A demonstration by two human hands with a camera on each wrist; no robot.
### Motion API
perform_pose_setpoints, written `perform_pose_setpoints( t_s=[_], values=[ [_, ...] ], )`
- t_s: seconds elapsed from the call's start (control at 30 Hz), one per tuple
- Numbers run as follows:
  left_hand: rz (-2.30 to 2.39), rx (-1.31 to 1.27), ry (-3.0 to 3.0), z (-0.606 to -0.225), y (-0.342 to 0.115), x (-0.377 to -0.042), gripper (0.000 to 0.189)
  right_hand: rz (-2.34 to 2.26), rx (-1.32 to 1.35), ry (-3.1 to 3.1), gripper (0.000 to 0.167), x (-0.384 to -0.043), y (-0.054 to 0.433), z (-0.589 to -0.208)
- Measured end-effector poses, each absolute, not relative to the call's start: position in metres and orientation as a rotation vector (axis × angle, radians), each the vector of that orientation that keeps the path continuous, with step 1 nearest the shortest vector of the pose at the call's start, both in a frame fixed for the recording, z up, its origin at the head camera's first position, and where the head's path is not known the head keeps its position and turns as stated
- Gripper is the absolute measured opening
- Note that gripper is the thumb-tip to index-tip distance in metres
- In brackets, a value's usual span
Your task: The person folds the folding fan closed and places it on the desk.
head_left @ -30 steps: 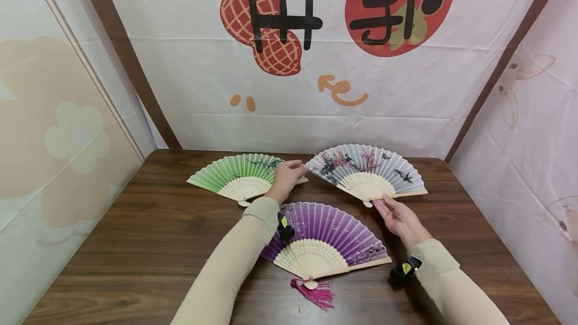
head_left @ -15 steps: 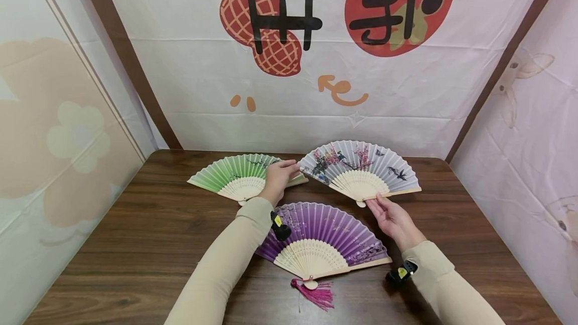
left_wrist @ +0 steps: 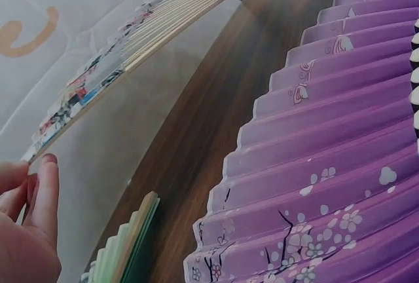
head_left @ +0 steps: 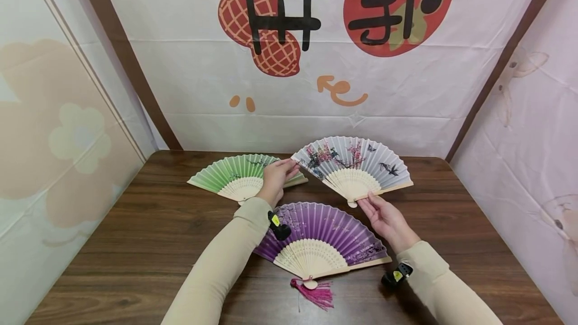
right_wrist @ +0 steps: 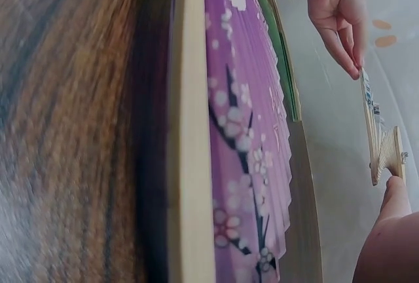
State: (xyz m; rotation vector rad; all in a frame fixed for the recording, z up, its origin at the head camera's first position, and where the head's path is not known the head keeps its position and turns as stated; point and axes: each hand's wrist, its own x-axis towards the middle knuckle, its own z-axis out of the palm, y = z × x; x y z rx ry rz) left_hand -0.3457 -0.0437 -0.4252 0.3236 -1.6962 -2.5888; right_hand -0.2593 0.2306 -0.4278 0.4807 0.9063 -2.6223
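An open folding fan, pale grey with pink blossoms and a dark bird, is held up above the back of the table. My left hand pinches the tip of its left end stick, which the left wrist view confirms with the fingertips meeting at the fan's corner. Along its lower right stick, near the pivot, my right hand grips it, thumb on top and fingers beneath. Below both hands lies a spread purple fan, partly covered by the left wrist. A spread green fan lies behind the left hand.
The fans are over a dark wood table. A magenta tassel hangs from the purple fan's pivot toward the front. A printed white cloth stands close behind the table's back edge, with cloth walls at both sides.
Both hands have shifted left with the grey fan, which has also risen slightly. The left hand has drawn further over the green fan. The purple and green fans stay put.
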Motion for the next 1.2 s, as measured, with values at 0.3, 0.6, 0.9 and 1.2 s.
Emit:
perform_pose_setpoints(
  t_s=[0.3,0.6,0.9,1.2],
  values=[
    [-2.603,0.384,-1.623,-0.422,-0.043,-0.344,0.031,-2.597,0.445,0.973,0.032,-0.258,0.227,-0.428],
    [-2.628,0.359,-1.539,-0.422,-0.043,-0.343,0.029,-2.613,0.446,0.974,0.031,-0.255,0.223,-0.427],
    [-2.616,0.418,-1.472,-0.42,-0.044,-0.341,0.032,-2.63,0.423,1.029,0.025,-0.252,0.214,-0.426],
    [-2.586,0.506,-1.433,-0.419,-0.046,-0.336,0.034,-2.611,0.393,1.095,0.026,-0.247,0.208,-0.422]
  ],
)
